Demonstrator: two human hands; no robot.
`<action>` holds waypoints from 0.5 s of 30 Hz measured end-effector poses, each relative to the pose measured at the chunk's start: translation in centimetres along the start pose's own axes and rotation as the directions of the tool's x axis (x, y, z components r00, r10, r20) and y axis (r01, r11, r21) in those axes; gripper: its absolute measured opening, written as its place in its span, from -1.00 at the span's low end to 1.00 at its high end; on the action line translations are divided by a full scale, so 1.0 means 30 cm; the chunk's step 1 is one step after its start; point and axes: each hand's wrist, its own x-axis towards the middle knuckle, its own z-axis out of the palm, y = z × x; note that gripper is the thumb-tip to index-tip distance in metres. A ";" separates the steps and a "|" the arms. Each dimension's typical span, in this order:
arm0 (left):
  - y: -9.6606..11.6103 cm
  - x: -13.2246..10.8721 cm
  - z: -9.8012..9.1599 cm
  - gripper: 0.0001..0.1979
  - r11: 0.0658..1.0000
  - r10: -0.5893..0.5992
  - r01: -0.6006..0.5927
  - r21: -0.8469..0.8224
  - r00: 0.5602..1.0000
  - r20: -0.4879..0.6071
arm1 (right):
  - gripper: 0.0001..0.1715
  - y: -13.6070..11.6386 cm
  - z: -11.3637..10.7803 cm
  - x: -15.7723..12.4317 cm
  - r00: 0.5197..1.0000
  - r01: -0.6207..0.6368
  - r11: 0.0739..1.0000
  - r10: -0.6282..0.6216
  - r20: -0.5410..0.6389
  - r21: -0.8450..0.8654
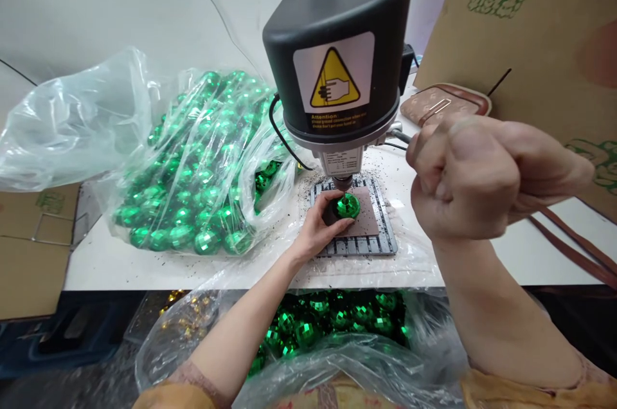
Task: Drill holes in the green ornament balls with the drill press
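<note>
A shiny green faceted ball (348,206) sits on the pinkish pad of the drill press base (385,243). Thumb and fingers of my left hand (324,224) grip it from the left, right under the chuck (343,182). The bit seems to reach the ball's top; I cannot make out how deep it goes. My right hand (465,181) is closed in a fist at the end of the feed lever (400,134), mostly hiding it. Above stands the black drill press head (337,17) with a yellow warning label.
A clear plastic bag of green balls (193,171) lies left of the press. Below the table edge, another open bag (337,325) holds more. A brown patterned purse (441,103) lies behind my right hand, before a cardboard box (540,49). Dark shavings dot the white table (159,267).
</note>
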 end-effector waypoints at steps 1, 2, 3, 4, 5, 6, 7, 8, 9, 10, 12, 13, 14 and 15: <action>-0.004 0.000 0.000 -0.45 1.000 0.003 -0.003 0.000 1.000 -0.002 | -0.33 -0.002 -0.002 -0.005 1.000 -0.016 1.000 0.016 -0.010 -0.020; -0.006 0.000 0.000 -0.45 1.000 0.005 -0.005 0.001 1.000 -0.004 | -0.35 -0.003 -0.003 -0.010 0.999 -0.040 0.998 0.040 -0.018 -0.042; -0.008 0.000 0.001 -0.46 1.000 0.008 -0.008 0.002 1.000 -0.006 | -0.35 -0.002 -0.004 -0.015 0.998 -0.062 0.996 0.060 -0.029 -0.057; -0.008 -0.001 0.001 -0.46 1.000 0.010 -0.010 0.001 1.000 -0.006 | -0.34 0.001 -0.005 -0.020 0.996 -0.084 0.994 0.081 -0.041 -0.075; -0.006 -0.001 0.002 -0.46 1.000 0.010 -0.010 0.001 1.000 -0.007 | -0.32 0.006 -0.005 -0.025 0.994 -0.100 0.990 0.096 -0.050 -0.095; -0.004 -0.002 0.002 -0.46 1.000 0.010 -0.010 0.000 1.000 -0.008 | -0.29 0.013 -0.006 -0.030 0.994 -0.102 0.989 0.096 -0.058 -0.104; -0.002 -0.002 0.003 -0.46 1.000 0.009 -0.009 -0.001 1.000 -0.010 | -0.27 0.020 -0.006 -0.035 0.994 -0.099 0.990 0.093 -0.061 -0.103; 0.001 -0.003 0.004 -0.47 1.000 0.008 -0.008 -0.005 1.000 -0.011 | -0.28 0.027 -0.008 -0.038 0.996 -0.074 0.993 0.069 -0.062 -0.087; 0.003 -0.003 0.004 -0.47 1.000 0.008 -0.008 -0.008 1.000 -0.012 | -0.30 0.034 -0.009 -0.041 0.998 -0.030 0.998 0.027 -0.055 -0.057; 0.005 -0.004 0.005 -0.47 1.000 0.009 -0.009 -0.010 1.000 -0.013 | -0.35 0.039 -0.010 -0.044 0.999 0.028 0.999 -0.028 -0.038 -0.019; 0.006 -0.005 0.005 -0.47 1.000 0.018 -0.018 -0.007 1.000 -0.016 | -0.45 0.047 -0.012 -0.046 0.991 0.131 0.990 -0.131 -0.012 0.047; 0.006 -0.005 0.005 -0.47 1.000 0.021 -0.021 -0.004 1.000 -0.017 | -0.49 0.050 -0.012 -0.047 0.985 0.174 0.983 -0.173 -0.010 0.064; 0.006 -0.005 0.005 -0.47 1.000 0.023 -0.023 0.000 1.000 -0.018 | -0.51 0.052 -0.013 -0.048 0.980 0.199 0.978 -0.199 -0.008 0.068; 0.005 -0.005 0.005 -0.47 1.000 0.023 -0.023 0.005 1.000 -0.020 | -0.51 0.054 -0.013 -0.050 0.978 0.207 0.976 -0.207 -0.008 0.060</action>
